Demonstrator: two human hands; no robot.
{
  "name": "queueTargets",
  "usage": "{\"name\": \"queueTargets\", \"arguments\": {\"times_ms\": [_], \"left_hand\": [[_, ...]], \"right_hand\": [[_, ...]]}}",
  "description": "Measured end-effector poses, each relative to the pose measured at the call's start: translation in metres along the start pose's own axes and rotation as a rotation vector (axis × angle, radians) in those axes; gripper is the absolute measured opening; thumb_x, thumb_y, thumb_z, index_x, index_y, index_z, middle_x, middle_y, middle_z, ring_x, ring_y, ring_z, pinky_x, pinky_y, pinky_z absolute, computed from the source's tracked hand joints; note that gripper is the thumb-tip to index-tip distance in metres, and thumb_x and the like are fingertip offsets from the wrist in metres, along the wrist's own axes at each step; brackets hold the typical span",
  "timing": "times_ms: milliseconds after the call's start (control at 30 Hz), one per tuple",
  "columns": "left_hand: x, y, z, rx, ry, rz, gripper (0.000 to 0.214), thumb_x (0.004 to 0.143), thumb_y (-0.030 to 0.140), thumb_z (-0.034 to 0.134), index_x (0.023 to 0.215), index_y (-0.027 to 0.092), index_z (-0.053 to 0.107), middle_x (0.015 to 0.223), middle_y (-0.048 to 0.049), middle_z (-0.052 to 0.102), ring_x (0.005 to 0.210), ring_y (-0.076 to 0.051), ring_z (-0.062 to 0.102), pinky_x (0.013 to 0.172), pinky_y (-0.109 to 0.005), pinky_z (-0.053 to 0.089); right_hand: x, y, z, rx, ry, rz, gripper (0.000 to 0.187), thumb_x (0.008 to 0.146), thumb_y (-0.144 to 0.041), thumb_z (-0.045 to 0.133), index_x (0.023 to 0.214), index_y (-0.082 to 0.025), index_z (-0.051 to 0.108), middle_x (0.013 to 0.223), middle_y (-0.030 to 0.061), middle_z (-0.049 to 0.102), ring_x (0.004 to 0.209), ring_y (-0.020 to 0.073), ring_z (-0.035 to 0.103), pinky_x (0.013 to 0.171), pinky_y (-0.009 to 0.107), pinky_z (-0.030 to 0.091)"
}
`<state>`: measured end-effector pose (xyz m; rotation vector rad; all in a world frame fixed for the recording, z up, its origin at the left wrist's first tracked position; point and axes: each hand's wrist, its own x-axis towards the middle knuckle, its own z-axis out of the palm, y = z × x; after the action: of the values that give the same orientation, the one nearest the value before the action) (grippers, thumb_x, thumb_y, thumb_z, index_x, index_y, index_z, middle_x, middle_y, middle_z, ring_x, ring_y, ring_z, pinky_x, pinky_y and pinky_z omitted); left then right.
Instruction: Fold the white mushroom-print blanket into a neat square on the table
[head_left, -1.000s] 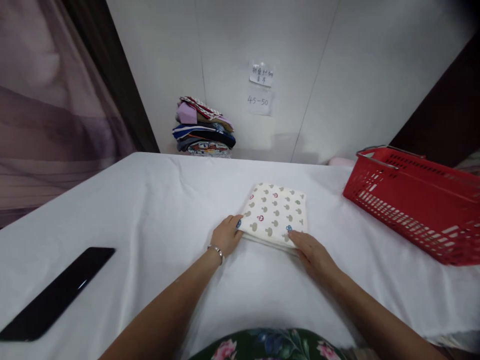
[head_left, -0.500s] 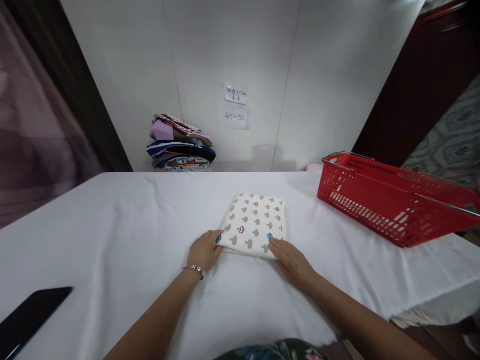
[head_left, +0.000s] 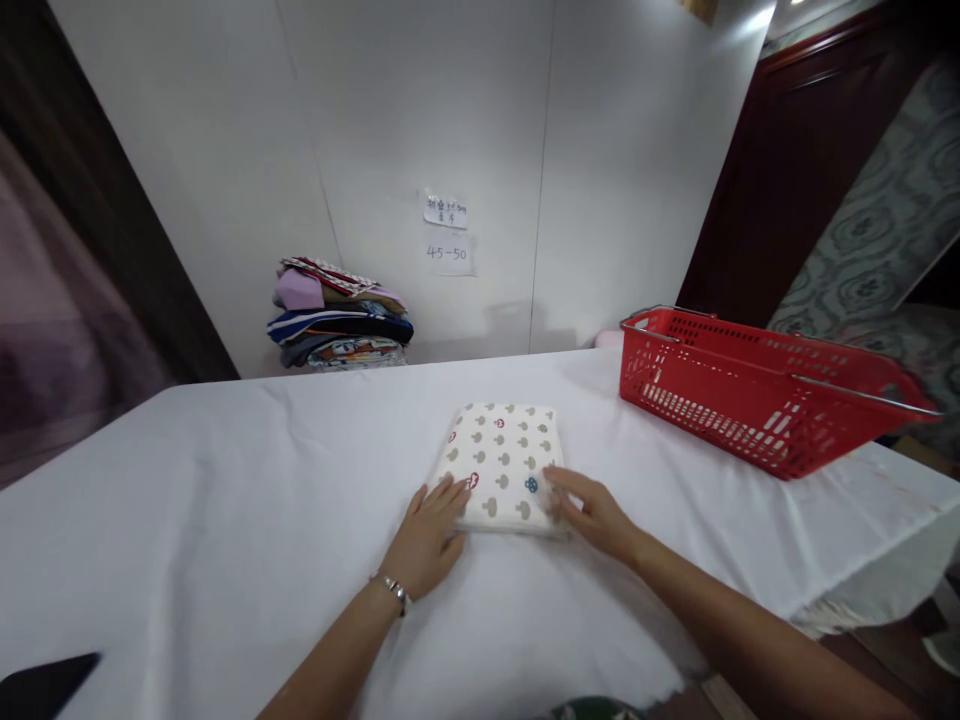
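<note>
Your left hand (head_left: 429,535) and right hand (head_left: 592,510) rest with fingers spread, gripping nothing, on the near edge of the folded cream mushroom-print cloth (head_left: 501,460) mid white-covered surface (head_left: 262,480); judged smoothing step, and any lift calls for fingers under that edge.

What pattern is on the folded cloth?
The folded cream cloth has small, mostly olive mushroom prints; head view.

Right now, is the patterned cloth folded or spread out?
Folded: the cloth lies as a small, compact rectangle on the table, with the left hand and right hand touching its near corners.
</note>
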<state>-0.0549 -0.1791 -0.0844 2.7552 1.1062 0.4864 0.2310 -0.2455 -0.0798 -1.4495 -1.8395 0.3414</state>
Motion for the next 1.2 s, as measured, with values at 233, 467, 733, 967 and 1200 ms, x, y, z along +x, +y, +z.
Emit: {"name": "queueTargets", "arguments": {"times_ms": [233, 467, 733, 967, 1200], "left_hand": [[0.028, 0.016, -0.004, 0.004, 0.085, 0.053, 0.043, 0.089, 0.041, 0.039, 0.126, 0.022, 0.049, 0.138, -0.0058, 0.043, 0.132, -0.022, 0.029, 0.110, -0.045, 0.016], [0.037, 0.021, 0.022, 0.139, 0.123, 0.096, 0.043, 0.090, 0.042, 0.038, 0.126, 0.022, 0.048, 0.133, -0.0059, 0.048, 0.126, -0.026, 0.037, 0.106, -0.050, 0.022], [0.034, 0.020, 0.025, 0.164, 0.196, 0.133, 0.041, 0.090, 0.040, 0.040, 0.126, 0.023, 0.048, 0.130, -0.0058, 0.051, 0.124, -0.025, 0.040, 0.104, -0.049, 0.025], [0.035, 0.020, 0.025, 0.158, 0.170, 0.128, 0.042, 0.090, 0.040, 0.039, 0.126, 0.022, 0.048, 0.131, -0.0063, 0.050, 0.124, -0.027, 0.039, 0.104, -0.050, 0.025], [0.035, 0.019, 0.026, 0.134, 0.170, 0.125, 0.042, 0.089, 0.040, 0.040, 0.126, 0.022, 0.048, 0.131, -0.0063, 0.050, 0.124, -0.026, 0.039, 0.104, -0.050, 0.024]], "right_hand": [[0.066, 0.055, -0.011, 0.135, 0.172, 0.536, 0.033, 0.077, -0.030, 0.044, 0.099, -0.016, 0.064, 0.091, 0.0081, 0.069, 0.078, 0.0205, 0.064, 0.063, 0.033, 0.052], [0.099, 0.084, 0.005, 0.122, 0.173, 0.623, 0.018, 0.070, -0.022, 0.049, 0.069, -0.014, 0.065, 0.063, 0.0025, 0.064, 0.052, 0.0111, 0.055, 0.048, 0.020, 0.040], [0.117, 0.093, 0.007, 0.101, 0.183, 0.613, 0.018, 0.068, -0.021, 0.051, 0.074, -0.015, 0.067, 0.067, 0.0020, 0.065, 0.056, 0.0109, 0.055, 0.051, 0.019, 0.038], [0.127, 0.094, 0.008, 0.070, 0.158, 0.645, 0.017, 0.066, -0.019, 0.051, 0.067, -0.014, 0.067, 0.062, 0.0028, 0.064, 0.059, 0.0124, 0.056, 0.051, 0.019, 0.035], [0.138, 0.087, 0.006, 0.170, 0.165, 0.697, 0.014, 0.067, -0.016, 0.052, 0.069, -0.014, 0.065, 0.061, 0.0013, 0.063, 0.055, 0.0102, 0.055, 0.048, 0.017, 0.034]]}}
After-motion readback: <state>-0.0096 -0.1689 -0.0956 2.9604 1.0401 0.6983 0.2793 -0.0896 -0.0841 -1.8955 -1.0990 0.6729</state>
